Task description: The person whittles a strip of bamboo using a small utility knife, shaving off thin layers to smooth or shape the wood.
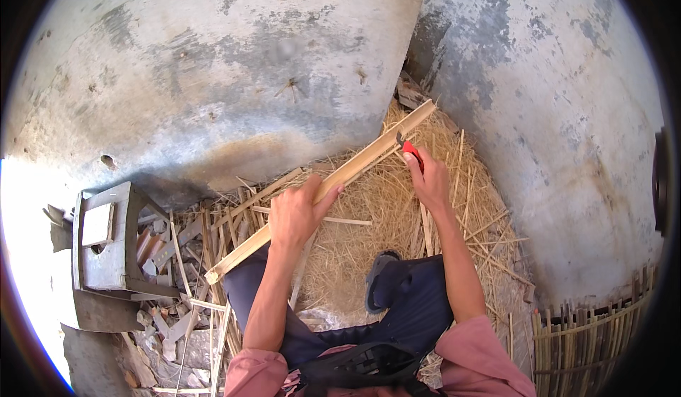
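A long split bamboo strip (pixel 374 154), pale and hollowed like a trough, slants from my left thigh up toward the far right. My left hand (pixel 293 213) is wrapped around its lower middle, thumb along the near edge. In my right hand (pixel 431 183) is a knife with a red handle (pixel 411 150), closed in my fingers. Its short dark blade meets or nearly meets the strip's near edge toward the far end; exact contact is too small to tell. A thin sliver runs beside that edge, below the blade.
Fine bamboo shavings (pixel 355 255) heap on the floor between my legs and the walls. Loose strips and rubble (pixel 181 326) lie at the left, near a grey wooden stool (pixel 128 255) tipped on its side. A woven bamboo basket (pixel 596 344) stands at the lower right.
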Demonstrator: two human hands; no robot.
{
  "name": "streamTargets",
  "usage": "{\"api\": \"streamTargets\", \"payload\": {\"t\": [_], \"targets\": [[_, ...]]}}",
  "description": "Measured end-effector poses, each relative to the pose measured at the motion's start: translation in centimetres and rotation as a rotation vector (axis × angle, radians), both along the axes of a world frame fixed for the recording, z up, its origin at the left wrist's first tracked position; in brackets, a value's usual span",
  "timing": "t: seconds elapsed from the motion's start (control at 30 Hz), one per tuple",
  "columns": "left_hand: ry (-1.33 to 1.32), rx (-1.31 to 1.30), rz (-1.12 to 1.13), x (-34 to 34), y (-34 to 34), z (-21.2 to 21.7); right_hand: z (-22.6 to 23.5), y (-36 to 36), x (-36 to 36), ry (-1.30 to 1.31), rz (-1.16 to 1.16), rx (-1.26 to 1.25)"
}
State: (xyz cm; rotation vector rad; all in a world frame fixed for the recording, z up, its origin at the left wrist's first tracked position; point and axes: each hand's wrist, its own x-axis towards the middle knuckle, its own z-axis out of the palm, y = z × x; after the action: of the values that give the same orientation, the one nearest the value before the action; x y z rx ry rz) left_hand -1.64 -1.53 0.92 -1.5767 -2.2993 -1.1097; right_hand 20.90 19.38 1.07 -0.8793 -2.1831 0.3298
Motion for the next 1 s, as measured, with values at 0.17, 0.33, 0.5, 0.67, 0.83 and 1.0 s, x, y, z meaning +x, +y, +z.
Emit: {"api": "streamTargets", "payload": {"t": [0.17, 0.33, 0.5, 0.67, 0.83, 1.0], "targets": [[0.001, 0.01, -0.008, -0.3, -0.2, -0.3, 0.5, 0.4, 0.4, -0.023, -0.059, -0.113], [0.036, -0.036, -0.015, 0.4, -0.9, 0.6, 0.5, 2.5, 2.5, -0.047, -0.169, -0.104], [-0.024, -0.122, -0.022, 0.0, -1.0, 1.1, 0.3, 2.7, 2.3, -0.085, -0.2, -0.06], [-0.068, -0.135, -0.028, -0.8, -1.7, 0.8, 0.6, 2.3, 1.4, -0.122, -0.195, -0.144], [-0.147, -0.235, -0.112, -1.6, -2.6, 1.8, -4.2, 10.2, 8.0, 0.189, -0.561, 0.05], [0.0, -0.108, -0.02, -4.1, -4.1, 0.7, -1.5, 9.2, 12.2, 0.511, -0.538, -0.804]]}}
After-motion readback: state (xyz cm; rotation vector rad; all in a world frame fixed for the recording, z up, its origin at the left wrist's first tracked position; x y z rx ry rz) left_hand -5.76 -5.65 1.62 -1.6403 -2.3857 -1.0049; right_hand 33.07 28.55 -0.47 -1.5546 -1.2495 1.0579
